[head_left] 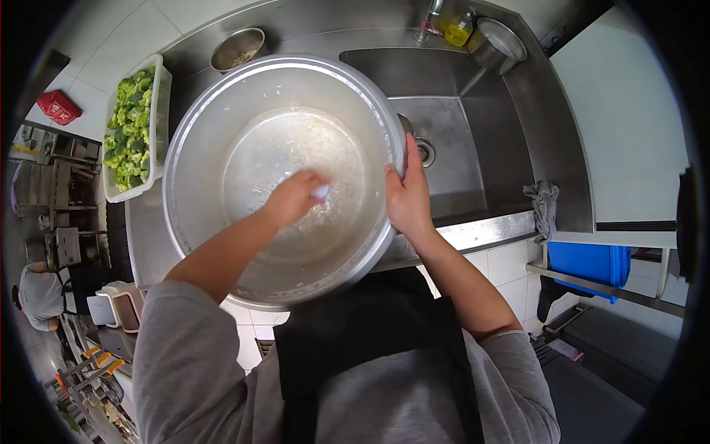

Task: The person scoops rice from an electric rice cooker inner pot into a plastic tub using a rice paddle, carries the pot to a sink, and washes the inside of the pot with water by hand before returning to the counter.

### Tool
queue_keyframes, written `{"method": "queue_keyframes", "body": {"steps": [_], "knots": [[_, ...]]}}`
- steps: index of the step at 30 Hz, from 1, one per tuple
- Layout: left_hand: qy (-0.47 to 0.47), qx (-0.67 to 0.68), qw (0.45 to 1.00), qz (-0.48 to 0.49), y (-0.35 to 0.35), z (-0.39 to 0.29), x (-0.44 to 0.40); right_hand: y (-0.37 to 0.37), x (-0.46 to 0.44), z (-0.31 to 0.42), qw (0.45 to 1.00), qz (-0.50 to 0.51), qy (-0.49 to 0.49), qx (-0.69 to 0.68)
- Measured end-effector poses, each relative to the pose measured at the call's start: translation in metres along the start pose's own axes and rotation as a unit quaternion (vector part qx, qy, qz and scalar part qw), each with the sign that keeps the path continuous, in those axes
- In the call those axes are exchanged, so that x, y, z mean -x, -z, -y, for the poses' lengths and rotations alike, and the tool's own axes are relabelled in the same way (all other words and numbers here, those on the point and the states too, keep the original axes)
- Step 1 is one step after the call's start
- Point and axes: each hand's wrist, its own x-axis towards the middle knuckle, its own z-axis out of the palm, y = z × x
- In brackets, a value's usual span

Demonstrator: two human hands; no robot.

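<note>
A large round metal basin [244, 96] is propped on the sink counter, its inside wet and dotted with pale bits. My left hand [296, 198] is inside, low over the basin's bottom, its fingers closed round a small white thing [320, 192]. That thing is mostly covered by my fingers and blurred, so its kind does not show. With fingers along the outer wall and thumb at the rim, my right hand [409, 196] grips the basin's right side.
The steel sink [444, 133] with its drain lies right of the basin. A white basket [157, 122] of broccoli [129, 133], a small metal bowl [238, 49], a metal pot [497, 46], a yellow bottle [458, 29] and a grey rag [543, 201] surround it. Another person [46, 292] stands far left.
</note>
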Motion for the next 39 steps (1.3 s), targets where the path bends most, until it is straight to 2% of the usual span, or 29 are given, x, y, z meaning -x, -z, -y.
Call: {"method": "queue_keyframes", "body": {"steps": [1, 4, 6, 8, 10, 12, 16, 18, 20, 21, 23, 25, 26, 28, 32, 34, 36, 38, 39], "knots": [[0.041, -0.004, 0.999, -0.023, 0.0, 0.004, -0.012, 0.0, 0.0, 0.0, 1.0, -0.002, 0.0, 0.002], [0.081, 0.025, 0.995, -0.051, -0.003, 0.003, -0.033, 0.0, 0.001, 0.003, 1.0, -0.002, -0.013, 0.019], [0.046, 0.017, 0.998, -0.026, -0.02, -0.007, -0.009, 0.0, 0.001, -0.003, 1.0, -0.007, 0.003, 0.028], [-0.065, 0.032, 0.994, 0.081, -0.025, -0.026, 0.017, 0.0, 0.003, -0.001, 0.999, -0.009, 0.001, 0.036], [-0.093, 0.012, 0.992, 0.081, -0.029, -0.032, 0.009, 0.0, 0.002, 0.001, 0.999, -0.011, 0.002, 0.04], [-0.02, -0.01, 0.999, 0.037, -0.035, -0.023, -0.025, 0.0, 0.003, 0.0, 0.998, -0.017, 0.003, 0.06], [-0.013, 0.011, 1.0, -0.02, -0.032, -0.014, -0.052, 0.001, 0.005, 0.001, 0.998, -0.018, 0.004, 0.059], [-0.006, 0.01, 0.997, 0.07, -0.028, -0.027, -0.016, 0.0, 0.006, 0.004, 0.997, -0.023, 0.01, 0.067], [-0.064, 0.05, 0.987, 0.139, -0.042, -0.016, 0.03, 0.0, 0.005, 0.007, 0.997, -0.027, 0.002, 0.071], [-0.065, 0.05, 0.986, 0.143, -0.034, -0.015, 0.032, 0.0, 0.007, 0.007, 0.997, -0.027, -0.008, 0.076], [0.037, 0.126, 0.973, 0.189, -0.016, -0.017, 0.035, 0.0, 0.008, 0.008, 0.997, -0.028, -0.007, 0.072], [0.066, 0.13, 0.985, 0.089, -0.006, 0.006, 0.004, 0.0, 0.006, 0.008, 0.997, -0.029, -0.002, 0.071], [-0.01, -0.015, 0.998, 0.064, 0.007, 0.02, -0.014, 0.0, 0.006, 0.008, 0.997, -0.03, -0.001, 0.07], [0.034, -0.024, 0.999, -0.013, 0.014, 0.023, -0.024, -0.002, 0.007, 0.009, 0.997, -0.03, 0.002, 0.068], [0.017, -0.048, 0.997, 0.051, 0.008, 0.006, 0.015, -0.004, 0.013, 0.013, 0.997, -0.031, -0.017, 0.067], [-0.027, -0.014, 0.996, 0.09, 0.015, 0.005, 0.031, -0.005, 0.014, 0.014, 0.998, -0.03, -0.021, 0.057], [-0.016, 0.023, 0.998, 0.054, 0.018, 0.025, 0.015, -0.006, 0.014, 0.014, 0.998, -0.025, -0.016, 0.059], [0.064, -0.031, 0.997, 0.015, 0.029, 0.029, -0.004, -0.007, 0.015, 0.012, 0.996, -0.035, -0.014, 0.076], [0.062, -0.033, 0.997, 0.015, 0.03, 0.026, 0.0, -0.007, 0.014, 0.012, 0.995, -0.043, -0.008, 0.094]]}}
